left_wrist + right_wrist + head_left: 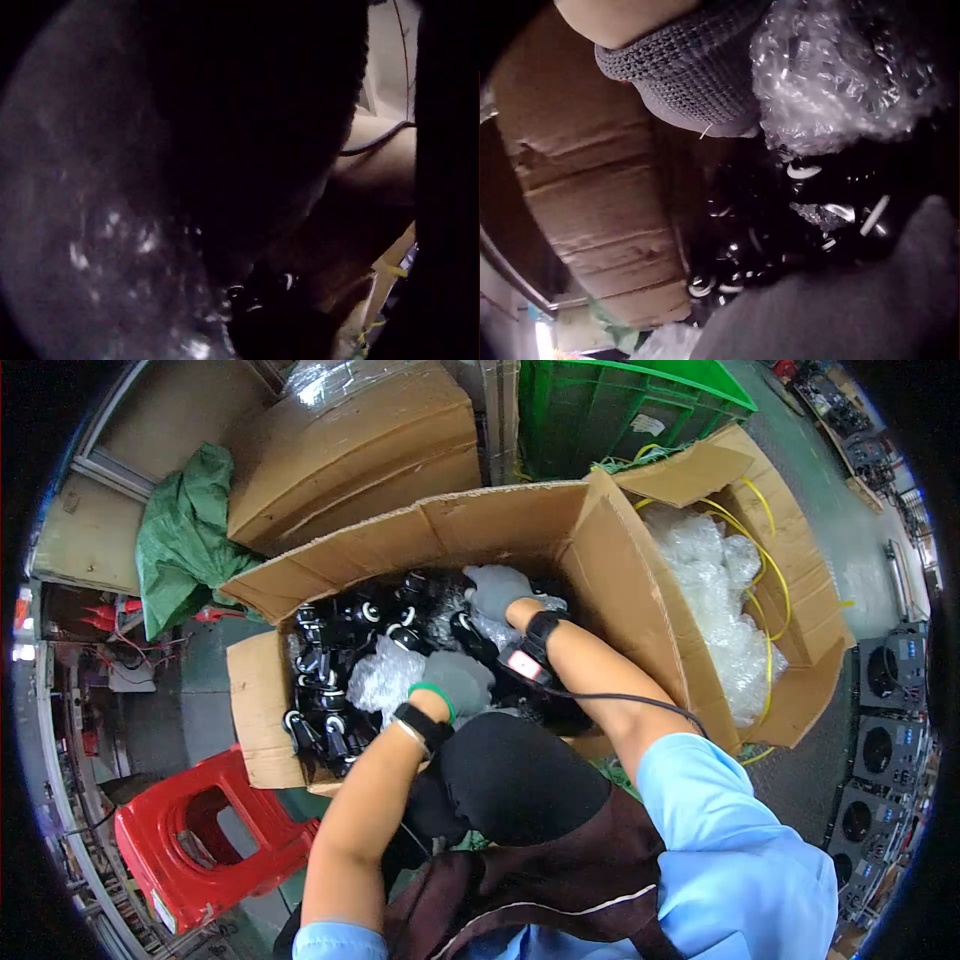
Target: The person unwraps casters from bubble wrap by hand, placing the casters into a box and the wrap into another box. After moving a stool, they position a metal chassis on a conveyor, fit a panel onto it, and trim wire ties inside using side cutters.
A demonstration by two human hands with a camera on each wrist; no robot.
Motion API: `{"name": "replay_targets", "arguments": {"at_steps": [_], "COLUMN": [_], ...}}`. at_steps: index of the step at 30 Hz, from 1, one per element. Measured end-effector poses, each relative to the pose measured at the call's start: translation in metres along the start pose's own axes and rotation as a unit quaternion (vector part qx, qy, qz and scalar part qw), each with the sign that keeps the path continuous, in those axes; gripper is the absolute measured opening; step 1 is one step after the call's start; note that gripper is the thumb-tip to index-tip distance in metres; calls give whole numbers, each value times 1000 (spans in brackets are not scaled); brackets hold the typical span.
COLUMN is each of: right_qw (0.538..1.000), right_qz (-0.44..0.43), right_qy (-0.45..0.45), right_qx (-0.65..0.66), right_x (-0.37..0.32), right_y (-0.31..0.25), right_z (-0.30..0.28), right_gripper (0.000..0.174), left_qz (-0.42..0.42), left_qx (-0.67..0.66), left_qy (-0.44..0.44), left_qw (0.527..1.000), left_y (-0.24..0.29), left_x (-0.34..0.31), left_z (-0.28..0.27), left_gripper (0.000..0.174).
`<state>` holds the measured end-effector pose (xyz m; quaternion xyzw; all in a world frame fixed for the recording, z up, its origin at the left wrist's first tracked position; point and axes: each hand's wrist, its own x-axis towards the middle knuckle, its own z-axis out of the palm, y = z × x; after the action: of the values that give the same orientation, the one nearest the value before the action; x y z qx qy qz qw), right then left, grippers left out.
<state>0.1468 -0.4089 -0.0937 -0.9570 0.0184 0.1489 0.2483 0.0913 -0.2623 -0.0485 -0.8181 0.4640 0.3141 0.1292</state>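
Both hands wear grey knit gloves and reach into an open cardboard box [500, 525] of black casters [330, 680] with pale wheel rims. My right hand [497, 592] is at the far side, gripping a crumpled bundle of bubble wrap [840, 82]; its fingertips are hidden behind the wrap in the right wrist view. Nearer the body lies my left hand [455, 680], the glove edged in green, beside another clump of bubble wrap [385, 675]. Its fingers are hidden from the head camera, and the left wrist view is mostly dark; I cannot tell whether it holds anything.
On the right, a second open box [800, 650] holds bubble wrap and yellow strapping [770, 560]. A green crate [640, 420] and a large closed carton [360, 460] stand behind. A red stool [215, 840] is at left, below a green sack [190, 540]. A cable [640, 698] runs along the right forearm.
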Motion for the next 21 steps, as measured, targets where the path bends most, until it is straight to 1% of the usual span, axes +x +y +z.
{"name": "replay_targets", "arguments": {"at_steps": [1, 2, 3, 4, 5, 6, 7, 8, 9, 11, 12, 13, 15, 16, 17, 18, 19, 20, 21], "right_qw": [1000, 999, 996, 998, 998, 998, 999, 998, 996, 997, 996, 998, 999, 999, 996, 987, 987, 987, 981], "right_qz": [0, 25, 39, 34, 30, 31, 44, 55, 79, 51, 20, -10, -16, -18, -77, -136, -135, -93, -51], "right_qy": [-15, -29, -70, -57, -44, -46, -6, 36, 29, 31, 40, 18, 4, 5, -40, -87, -87, -107, -128], "right_qx": [11, -15, -26, -24, -24, -25, -7, 11, 19, 50, 78, 62, 46, 44, 33, 20, 17, 79, 137], "right_x": [16, 21, 24, 22, 18, 20, 25, 27, 24, 17, 15, 9, 1, 3, 5, 5, 1, -8, -13], "right_y": [1, -5, -12, -13, -11, -6, -2, -5, -9, -5, 1, 2, -4, -2, 1, 6, 17, 24, 27], "right_z": [18, 26, 29, 31, 33, 42, 52, 48, 47, 41, 46, 52, 57, 55, 52, 50, 47, 32, 16], "right_gripper": [40, 37, 40, 43, 46, 46, 43, 40, 33, 28, 25, 25, 24, 24, 23, 22, 22, 22, 22], "left_qz": [-17, -13, -10, 7, 6, -1, -10, -39, -41, -57, -41, -45, -61, -97, -96, -143, -189, -189, -166], "left_qx": [-16, -47, -81, -73, -77, -132, -183, -182, -177, -247, -267, -273, -307, -261, -259, -214, -171, -176, -123], "left_qy": [-29, -59, -90, -114, -117, -66, -11, -24, -19, 93, 142, 145, 199, 213, 214, 216, 218, 223, 245], "left_qw": [999, 997, 993, 991, 990, 989, 983, 982, 983, 963, 952, 950, 929, 937, 937, 942, 942, 940, 947], "left_y": [-1, -2, -3, -7, -8, -8, -9, -7, -9, -14, -18, -22, -27, -26, -24, -19, -14, -10, -7], "left_x": [-4, -16, -28, -36, -42, -46, -49, -52, -52, -51, -51, -51, -51, -53, -56, -57, -55, -47, -35], "left_z": [3, 3, 4, 8, 11, 12, 9, -9, -11, -7, -4, 2, 2, 4, 1, -1, -2, -4, -6], "left_gripper": [25, 25, 26, 29, 29, 26, 23, 25, 25, 24, 26, 26, 27, 26, 26, 24, 22, 22, 19]}}
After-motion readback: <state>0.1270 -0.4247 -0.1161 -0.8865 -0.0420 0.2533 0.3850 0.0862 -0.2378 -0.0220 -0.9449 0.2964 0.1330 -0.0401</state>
